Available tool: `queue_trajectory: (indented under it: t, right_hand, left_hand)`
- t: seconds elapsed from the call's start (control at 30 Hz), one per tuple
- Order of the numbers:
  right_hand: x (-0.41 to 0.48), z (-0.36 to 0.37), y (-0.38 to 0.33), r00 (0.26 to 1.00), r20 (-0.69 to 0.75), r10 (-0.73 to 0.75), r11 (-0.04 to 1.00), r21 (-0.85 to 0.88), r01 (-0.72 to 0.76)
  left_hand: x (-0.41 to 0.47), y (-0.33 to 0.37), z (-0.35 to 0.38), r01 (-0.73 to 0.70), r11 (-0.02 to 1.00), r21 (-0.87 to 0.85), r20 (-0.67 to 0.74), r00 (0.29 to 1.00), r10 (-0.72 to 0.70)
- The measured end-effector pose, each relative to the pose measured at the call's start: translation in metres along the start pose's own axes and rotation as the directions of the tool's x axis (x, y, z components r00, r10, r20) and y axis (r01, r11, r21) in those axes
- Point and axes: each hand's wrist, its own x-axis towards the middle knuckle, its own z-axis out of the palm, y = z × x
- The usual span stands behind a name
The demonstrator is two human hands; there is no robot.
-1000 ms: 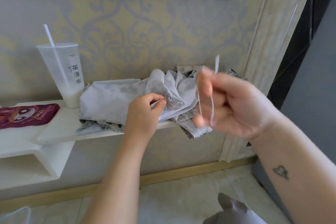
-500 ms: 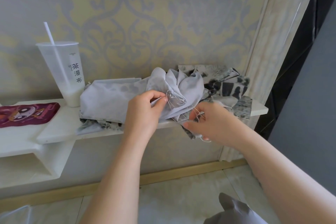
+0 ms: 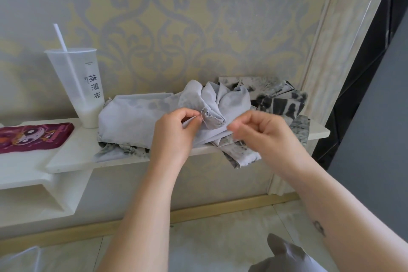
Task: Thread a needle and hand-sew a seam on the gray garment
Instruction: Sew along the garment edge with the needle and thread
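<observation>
Head view showed the garment [image 3: 136, 117] bunched on the shelf [image 3: 72, 154] at centre frame, with one end hanging over the front edge at 5 o'clock. The left hand [image 3: 174, 132] pinched a raw fold of it between thumb and fingers. The right hand [image 3: 262, 132], at 3 o'clock of the left and just beside the fold, had thumb and forefinger pressed together and the other fingers curled. Whether needle or thread lay in that pinch could not be told. A short thread [image 3: 202, 111] stood at the fold's edge, at 12 o'clock of the left thumb.

Assessment: a stitch appeared to be in hand. To do it well, the left hand should hold the fold taut and flat. The right should draw the thread through evenly, away from the cloth, and stop short of puckering. Stitches should sit close and level along the edge.

Count:
- hands, two
- garment, one
- thread, one strand seen
- needle, none made out
- cup [image 3: 77, 86], one, just beside the garment at its 9 o'clock
- straw [image 3: 63, 40], one, in the cup
- pouch [image 3: 33, 137], one, at 9 o'clock beyond the cup
- loose cloth [image 3: 284, 254], one, at 6 o'clock on the frame edge
</observation>
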Motion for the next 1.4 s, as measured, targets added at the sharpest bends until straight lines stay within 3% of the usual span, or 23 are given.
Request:
queue_trajectory:
  t: [0.1,0.17,0.23,0.3,0.33,0.37,0.4,0.43,0.47,0.53,0.57,0.7,0.8,1.1,1.4]
  right_hand:
    - [0.000,0.001,-0.017,0.997,-0.047,-0.058,0.905,0.420,0.073]
    - [0.001,-0.001,-0.025,0.995,-0.060,-0.081,0.732,0.674,0.100]
    - [0.004,-0.009,-0.030,0.998,0.006,-0.070,0.556,0.831,0.034]
    - [0.006,-0.019,-0.024,0.951,0.294,-0.096,0.421,0.878,-0.228]
    - [0.006,-0.023,-0.019,0.849,0.509,-0.143,0.397,0.815,-0.422]
    - [0.005,-0.024,-0.015,0.713,0.687,-0.142,0.471,0.681,-0.562]
    - [0.004,-0.025,-0.009,0.614,0.787,-0.057,0.634,0.504,-0.587]
    - [0.003,-0.024,-0.004,0.569,0.817,0.095,0.805,0.273,-0.527]
    - [0.001,-0.023,0.000,0.553,0.788,0.269,0.899,-0.001,-0.437]
    - [0.000,-0.019,0.003,0.623,0.598,0.504,0.862,-0.389,-0.324]
    - [0.001,-0.016,0.004,0.684,0.499,0.533,0.831,-0.460,-0.312]
    - [0.008,-0.005,0.000,0.918,0.176,0.355,0.882,-0.387,-0.268]
    - [0.011,0.008,-0.003,0.981,0.065,0.185,0.919,-0.366,-0.149]
    - [0.020,0.033,0.007,0.990,-0.141,-0.029,0.970,-0.243,-0.006]
    - [0.008,0.032,-0.010,0.930,-0.188,-0.315,0.948,-0.007,0.319]
  left_hand:
    - [0.000,-0.001,0.002,0.007,1.000,-0.002,0.000,1.000,-0.007]
    - [0.001,-0.001,0.002,0.023,1.000,0.008,-0.001,1.000,-0.023]
    - [0.001,-0.001,0.003,0.030,0.999,0.023,0.005,1.000,-0.030]
    - [0.000,0.000,0.002,0.032,0.999,0.029,0.011,0.999,-0.033]
    - [0.000,0.001,0.001,0.032,0.999,0.027,0.011,0.999,-0.032]
    - [0.000,0.001,0.001,0.030,0.999,0.021,0.011,0.999,-0.030]
    - [-0.001,0.001,0.001,0.029,0.999,0.014,0.008,1.000,-0.029]
    - [-0.001,0.001,0.001,0.027,1.000,0.012,0.003,1.000,-0.027]
    - [-0.001,0.001,0.001,0.025,1.000,0.014,-0.003,1.000,-0.025]
    - [-0.001,0.001,0.000,0.018,1.000,0.016,-0.009,1.000,-0.018]
    - [-0.001,0.001,0.000,0.016,1.000,0.014,-0.011,1.000,-0.016]
    - [-0.002,0.005,-0.003,-0.003,1.000,0.016,-0.016,1.000,0.003]
    - [-0.001,0.009,-0.005,-0.015,1.000,0.020,-0.018,1.000,0.015]
    - [-0.001,0.021,-0.010,-0.058,0.998,-0.005,-0.004,0.998,0.058]
    - [0.001,0.016,-0.010,-0.059,0.998,-0.020,0.017,0.998,0.059]
